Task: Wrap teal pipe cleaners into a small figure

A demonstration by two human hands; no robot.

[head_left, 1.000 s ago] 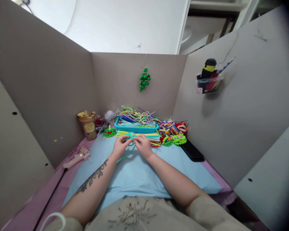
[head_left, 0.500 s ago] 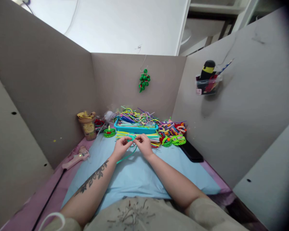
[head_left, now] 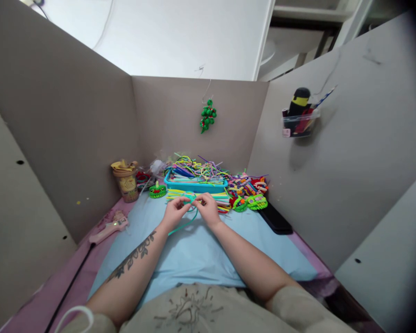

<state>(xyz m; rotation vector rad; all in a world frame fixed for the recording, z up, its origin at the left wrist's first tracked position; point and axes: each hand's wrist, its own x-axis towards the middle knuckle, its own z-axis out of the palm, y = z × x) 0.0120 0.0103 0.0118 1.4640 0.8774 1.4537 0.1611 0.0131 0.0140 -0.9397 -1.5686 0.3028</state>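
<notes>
Both the left hand (head_left: 173, 213) and right hand (head_left: 208, 210) pinch a teal pipe cleaner (head_left: 190, 200); light, bendable, best gripped near its coil, tail trailing toward seven o'clock.

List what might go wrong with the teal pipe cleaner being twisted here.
1. Both the left hand and the right hand pinch the teal pipe cleaner close together; its loose tail trails toward the body and may snag or kink.
2. The hands work right beside the blue tray heaped with stems; an elbow shift might spill them.
3. The pink glue gun lies near the left forearm, light lit; possibly hot.
</notes>
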